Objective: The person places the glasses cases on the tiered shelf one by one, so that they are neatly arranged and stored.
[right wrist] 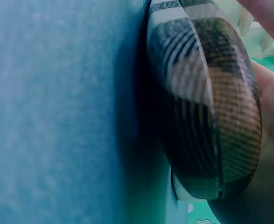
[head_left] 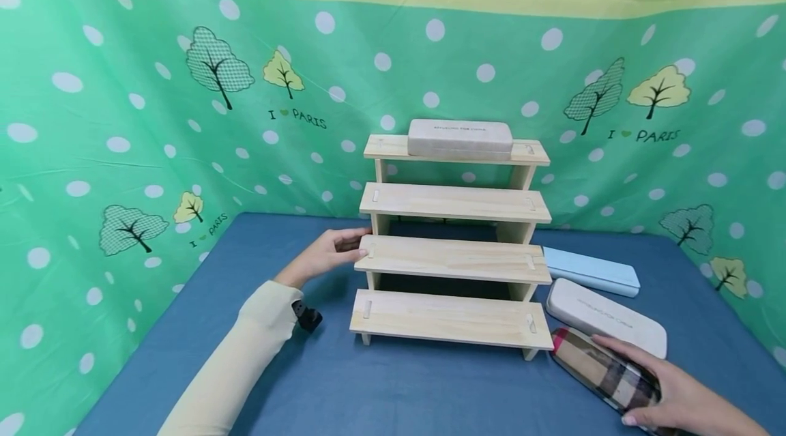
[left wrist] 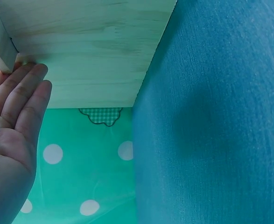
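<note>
A pale wooden rack with several stepped shelves (head_left: pixel 451 258) stands mid-table. My left hand (head_left: pixel 328 255) holds its left side at the second shelf from the bottom, thumb at the shelf's end; in the left wrist view the fingers (left wrist: pixel 27 91) reach the side panel (left wrist: pixel 94 56). At the lower right my right hand (head_left: pixel 681 391) grips a plaid glasses case (head_left: pixel 604 368), thumb on the near side and fingers over the far side. The right wrist view shows this case (right wrist: pixel 207 107) close over the blue cloth, its seam line visible and the hand behind it.
A whitish glasses case (head_left: pixel 460 139) lies on the top shelf. Right of the rack lie another whitish case (head_left: pixel 604 316) and a light blue case (head_left: pixel 592 272). Blue cloth (head_left: pixel 417 388) covers the table; a green dotted curtain (head_left: pixel 344 81) hangs around it.
</note>
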Available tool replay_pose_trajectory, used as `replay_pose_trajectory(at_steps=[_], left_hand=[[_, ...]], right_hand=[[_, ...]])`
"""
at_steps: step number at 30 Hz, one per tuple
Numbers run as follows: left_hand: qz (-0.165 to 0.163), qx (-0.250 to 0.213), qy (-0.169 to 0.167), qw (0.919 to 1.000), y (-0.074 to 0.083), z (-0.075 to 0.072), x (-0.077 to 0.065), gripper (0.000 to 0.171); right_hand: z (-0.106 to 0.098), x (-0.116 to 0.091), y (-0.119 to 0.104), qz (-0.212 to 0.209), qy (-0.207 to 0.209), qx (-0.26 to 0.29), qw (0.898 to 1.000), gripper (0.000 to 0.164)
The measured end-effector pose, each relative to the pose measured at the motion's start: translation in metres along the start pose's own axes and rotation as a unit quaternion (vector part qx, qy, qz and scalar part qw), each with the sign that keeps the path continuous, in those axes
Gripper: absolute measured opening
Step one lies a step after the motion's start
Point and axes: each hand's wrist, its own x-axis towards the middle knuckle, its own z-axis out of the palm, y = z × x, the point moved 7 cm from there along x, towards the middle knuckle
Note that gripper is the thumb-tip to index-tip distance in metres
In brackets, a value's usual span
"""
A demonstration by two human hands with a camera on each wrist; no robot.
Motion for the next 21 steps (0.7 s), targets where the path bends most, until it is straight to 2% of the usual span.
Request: replay_pose_trajectory(at_steps=[2,4,7,11,21], left_hand=[[0.000,-0.001,0.001,1.0000,-0.0001,0.0003,0.0005,0.054],[-0.003,-0.001,0.003,1.0000,-0.0004,0.0001,0.0005,0.054],[-0.004,-0.001,0.005,1.0000,-0.0007,-0.0004,0.0004,0.053],[-0.004,-0.005,0.006,1.0000,-0.0008,0.0001,0.0005,0.053],[-0.008,-0.008,0.007,0.9999,-0.0027,0.0013,0.0014,0.055]], right_hand=[[0.0015,0.0001,0.0020,0.001,-0.010,0.016,1.000,0.079],[0.0013,-0.0002,0.0018,-0.013,-0.009,0.010,1.000,0.079],[-0.0001,0.0000,0.0039,-0.013,-0.004,-0.001,1.000,0.079],[-0.0029,0.0008,0.0098,0.018,0.003,-0.021,1.000,0.074],[-0.0040,0.0037,0.0106,0.022,-0.023,-0.023,0.999,0.069]])
